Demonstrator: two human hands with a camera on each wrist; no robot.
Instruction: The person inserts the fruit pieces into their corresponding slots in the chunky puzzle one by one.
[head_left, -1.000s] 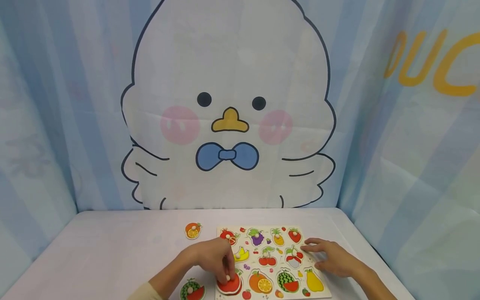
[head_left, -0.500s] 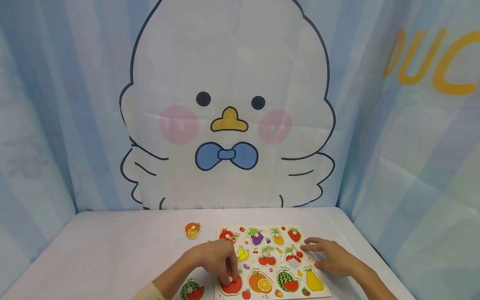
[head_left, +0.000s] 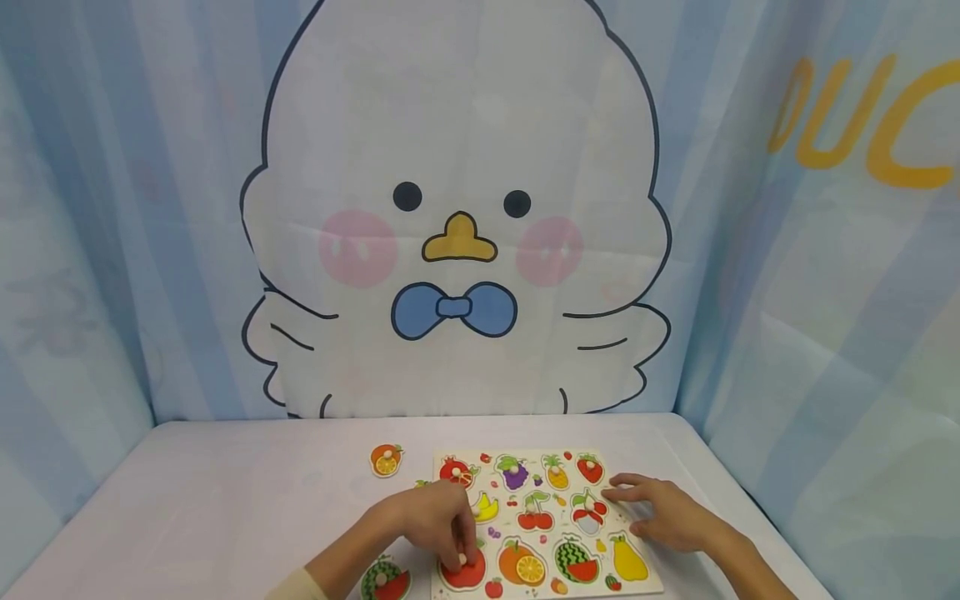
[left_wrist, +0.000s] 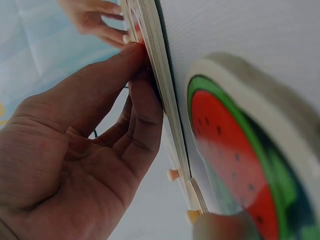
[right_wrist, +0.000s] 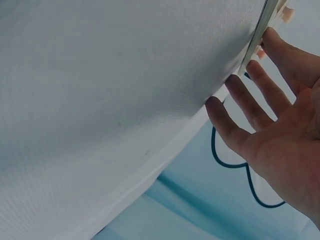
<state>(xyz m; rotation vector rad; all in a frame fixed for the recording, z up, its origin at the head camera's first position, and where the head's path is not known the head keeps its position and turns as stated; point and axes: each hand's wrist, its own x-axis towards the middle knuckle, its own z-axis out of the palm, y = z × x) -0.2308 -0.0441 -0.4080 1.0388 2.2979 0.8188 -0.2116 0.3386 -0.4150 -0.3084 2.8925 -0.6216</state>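
Note:
My left hand (head_left: 437,518) bends over the near-left corner of a wooden fruit puzzle board (head_left: 495,593). Its thumb and fingertips pinch the pale knob of a red fruit puzzle piece (head_left: 467,573), which lies over its matching spot; the fingers cover part of it. In the left wrist view, that thumb (left_wrist: 107,75) meets the fingertips above the board's edge. My right hand (head_left: 670,515) lies at the board's right side, fingers loosely spread. In the right wrist view, its thumb touches the board's edge and the other fingertips reach the white tabletop.
Left of the board lie a watermelon piece (head_left: 385,579) close to my left forearm and an orange piece (head_left: 386,460) farther back. A small part of another piece (head_left: 423,483) shows behind my left hand. Knobbed pieces such as the grapes (head_left: 513,473) sit in the board's back rows.
One second ago the red fruit piece sat askew and lower over its spot. My left hand has shifted it slightly up and right, and it now lines up. The right hand stays in place.

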